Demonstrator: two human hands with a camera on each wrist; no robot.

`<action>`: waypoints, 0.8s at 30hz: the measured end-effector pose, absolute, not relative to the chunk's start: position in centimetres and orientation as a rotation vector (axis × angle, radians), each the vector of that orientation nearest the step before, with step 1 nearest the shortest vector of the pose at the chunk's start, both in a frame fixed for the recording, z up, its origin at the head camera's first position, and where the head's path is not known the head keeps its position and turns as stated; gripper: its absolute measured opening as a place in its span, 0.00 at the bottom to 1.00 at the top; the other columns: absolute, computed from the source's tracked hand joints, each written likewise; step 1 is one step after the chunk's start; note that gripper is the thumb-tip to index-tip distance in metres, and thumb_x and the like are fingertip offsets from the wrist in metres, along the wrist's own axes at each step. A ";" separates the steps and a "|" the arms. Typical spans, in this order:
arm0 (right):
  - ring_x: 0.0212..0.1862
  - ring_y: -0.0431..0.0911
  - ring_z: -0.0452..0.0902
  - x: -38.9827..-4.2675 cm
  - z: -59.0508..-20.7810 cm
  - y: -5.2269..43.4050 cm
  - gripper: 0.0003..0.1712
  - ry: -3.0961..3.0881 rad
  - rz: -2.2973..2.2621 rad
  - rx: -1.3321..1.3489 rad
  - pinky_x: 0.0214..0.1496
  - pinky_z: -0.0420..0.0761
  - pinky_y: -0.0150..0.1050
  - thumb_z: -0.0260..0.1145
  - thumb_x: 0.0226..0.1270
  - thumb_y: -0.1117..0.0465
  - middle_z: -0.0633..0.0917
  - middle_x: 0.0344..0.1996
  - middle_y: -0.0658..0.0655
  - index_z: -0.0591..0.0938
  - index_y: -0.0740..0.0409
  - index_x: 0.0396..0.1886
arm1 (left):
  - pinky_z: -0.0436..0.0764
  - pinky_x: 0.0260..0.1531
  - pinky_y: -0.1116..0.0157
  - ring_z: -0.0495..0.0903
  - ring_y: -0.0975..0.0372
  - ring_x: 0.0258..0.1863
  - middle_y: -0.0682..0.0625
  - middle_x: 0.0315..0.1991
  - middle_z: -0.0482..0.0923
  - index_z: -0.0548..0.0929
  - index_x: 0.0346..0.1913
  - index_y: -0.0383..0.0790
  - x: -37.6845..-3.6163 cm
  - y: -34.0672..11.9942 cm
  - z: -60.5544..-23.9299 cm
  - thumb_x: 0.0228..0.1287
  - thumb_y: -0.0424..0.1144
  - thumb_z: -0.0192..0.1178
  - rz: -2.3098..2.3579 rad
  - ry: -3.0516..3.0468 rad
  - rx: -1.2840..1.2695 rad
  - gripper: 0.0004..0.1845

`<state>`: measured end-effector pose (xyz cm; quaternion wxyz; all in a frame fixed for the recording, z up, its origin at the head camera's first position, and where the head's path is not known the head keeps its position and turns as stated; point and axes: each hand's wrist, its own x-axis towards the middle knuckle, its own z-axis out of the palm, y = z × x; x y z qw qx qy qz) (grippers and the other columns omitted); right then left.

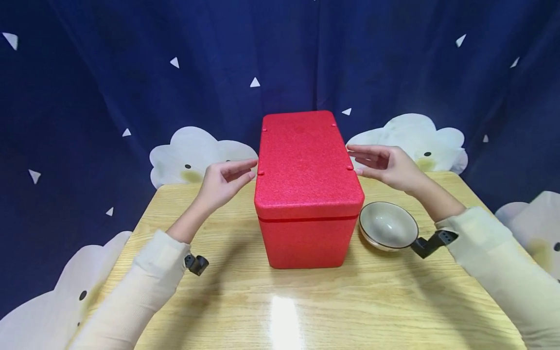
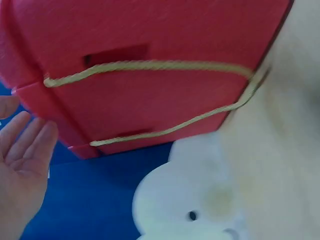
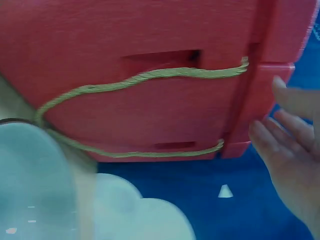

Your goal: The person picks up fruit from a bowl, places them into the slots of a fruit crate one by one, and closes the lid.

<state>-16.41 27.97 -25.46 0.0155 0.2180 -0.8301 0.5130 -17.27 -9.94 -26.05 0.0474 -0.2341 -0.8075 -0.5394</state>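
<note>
Box (image 1: 306, 194), red foam, is flanked by the left hand (image 1: 220, 182) and right hand (image 1: 389, 165), both released, nothing grasped. It is judged light, stiff, crushable; the lid (image 1: 304, 165) edges are best gripped.

No text, label, brand or number can be read on anything in these views.

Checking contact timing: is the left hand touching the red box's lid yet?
Apart. The left wrist view shows blue backdrop between the left hand and the red box; its fingertips sit just short of the lid edge.
</note>
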 end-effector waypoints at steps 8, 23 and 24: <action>0.61 0.43 0.78 -18.0 -21.2 26.0 0.38 -2.716 1.365 0.735 0.56 0.77 0.21 0.75 0.52 0.63 0.78 0.62 0.60 0.74 0.59 0.65 | 0.69 0.70 0.56 0.72 0.55 0.66 0.47 0.62 0.77 0.76 0.62 0.42 -19.3 -8.9 -20.4 0.54 0.43 0.69 -1.219 -2.807 -0.902 0.31; 0.64 0.55 0.74 -17.9 -20.1 25.0 0.43 -2.971 0.830 0.875 0.64 0.76 0.52 0.81 0.42 0.53 0.80 0.59 0.61 0.77 0.59 0.61 | 0.67 0.70 0.53 0.62 0.56 0.72 0.50 0.70 0.67 0.69 0.68 0.45 -20.1 -7.8 -20.1 0.44 0.55 0.73 -0.634 -3.078 -1.043 0.46; 0.64 0.56 0.74 -17.8 -20.0 25.0 0.43 -2.968 0.817 0.884 0.64 0.76 0.52 0.81 0.42 0.53 0.80 0.59 0.61 0.78 0.59 0.60 | 0.66 0.71 0.54 0.62 0.56 0.72 0.50 0.70 0.67 0.69 0.68 0.45 -20.0 -7.9 -20.2 0.44 0.55 0.73 -0.627 -3.063 -1.065 0.46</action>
